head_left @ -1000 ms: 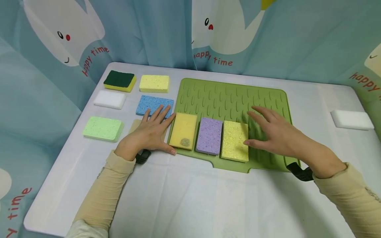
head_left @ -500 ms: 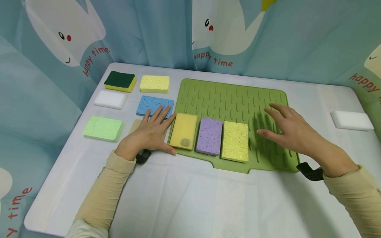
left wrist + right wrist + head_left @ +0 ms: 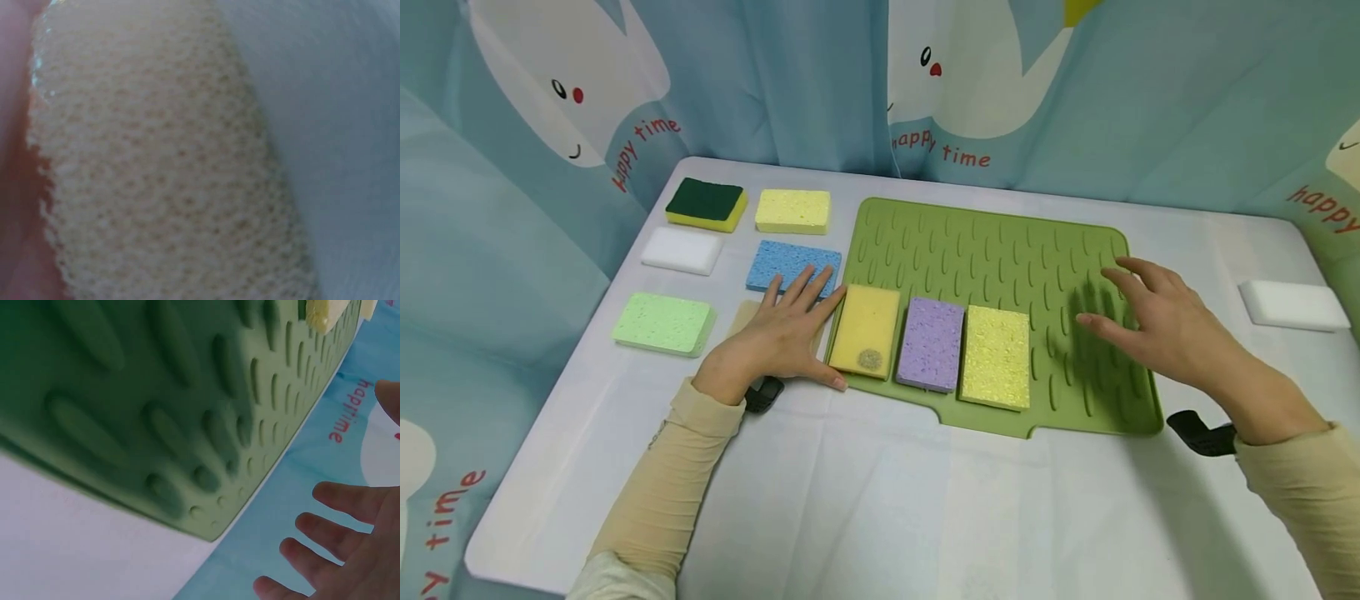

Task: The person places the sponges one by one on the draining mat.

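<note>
My left hand [image 3: 775, 340] lies spread out at the mat's left edge, palm over a tan sponge [image 3: 743, 315] that it mostly covers. Its fingertips overlap a blue sponge [image 3: 790, 262]. A porous beige surface [image 3: 169, 150] fills much of the left wrist view. My right hand [image 3: 1180, 329], fingers spread and holding nothing, hovers over the right side of the green ribbed mat [image 3: 985, 242]. Along the mat's front lie an orange-yellow sponge [image 3: 865, 329] with a dark round mark, a purple sponge [image 3: 930, 343] and a yellow sponge [image 3: 996, 357], side by side.
On the left of the white table stand a green-and-yellow scouring sponge [image 3: 706, 204], a pale yellow sponge [image 3: 793, 211], a white sponge [image 3: 681, 250] and a light green sponge [image 3: 664, 323]. Another white sponge [image 3: 1294, 305] lies far right. A printed curtain [image 3: 820, 83] closes off the back.
My right hand has moved right, away from the yellow sponge, to the right side of the mat. My left hand and the sponges have stayed in place.
</note>
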{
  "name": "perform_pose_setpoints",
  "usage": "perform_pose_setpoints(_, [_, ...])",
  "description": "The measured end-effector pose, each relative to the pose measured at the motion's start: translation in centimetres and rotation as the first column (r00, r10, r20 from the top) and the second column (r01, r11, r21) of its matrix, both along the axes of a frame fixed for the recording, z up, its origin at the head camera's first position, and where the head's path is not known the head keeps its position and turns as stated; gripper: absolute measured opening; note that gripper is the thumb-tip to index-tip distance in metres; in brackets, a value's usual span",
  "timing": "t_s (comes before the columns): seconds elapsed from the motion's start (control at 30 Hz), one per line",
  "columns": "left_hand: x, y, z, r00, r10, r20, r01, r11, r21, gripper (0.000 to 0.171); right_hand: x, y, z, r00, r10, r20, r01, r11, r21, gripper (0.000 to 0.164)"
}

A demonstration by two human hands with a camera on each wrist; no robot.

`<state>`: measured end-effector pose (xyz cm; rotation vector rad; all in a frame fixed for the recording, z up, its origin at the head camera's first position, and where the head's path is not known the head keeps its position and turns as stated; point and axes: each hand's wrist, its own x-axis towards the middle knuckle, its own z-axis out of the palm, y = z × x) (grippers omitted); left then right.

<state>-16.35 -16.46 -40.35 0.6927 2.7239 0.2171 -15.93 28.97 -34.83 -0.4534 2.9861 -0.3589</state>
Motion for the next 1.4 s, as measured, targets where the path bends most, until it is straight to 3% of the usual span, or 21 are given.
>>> perform_pose_setpoints(0.63, [0.2, 0.0, 0.0, 1.000, 0.002, -0.003, -0.002, 1.000, 0.008, 0.133, -0.9, 4.6, -0.9, 0.986, -0.167, 0.029, 0.168, 0.985, -0.036, 0.073])
perform_pose_setpoints(1.13, [0.3, -0.2, -0.4, 1.000, 0.011, 0.004, -0.011, 1.000, -0.010, 0.133, -1.5, 7.2, -1.7, 0.959, -0.283, 0.037, 0.282, 0.959, 0.021, 0.073])
perform_pose_setpoints(1.27, [0.3, -0.2, -0.4, 1.000, 0.010, 0.006, -0.010, 1.000, 0.002, 0.133, -1.7, 8.3, -1.9, 0.943, -0.332, 0.026, 0.331, 0.943, 0.030, 0.073])
perform_pose_setpoints(1.4, [0.3, -0.2, -0.3, 1.000, 0.013, 0.007, -0.013, 1.000, 0.003, 0.133, -1.9, 9.3, -2.0, 0.909, -0.414, 0.056, 0.410, 0.910, 0.068, 0.079])
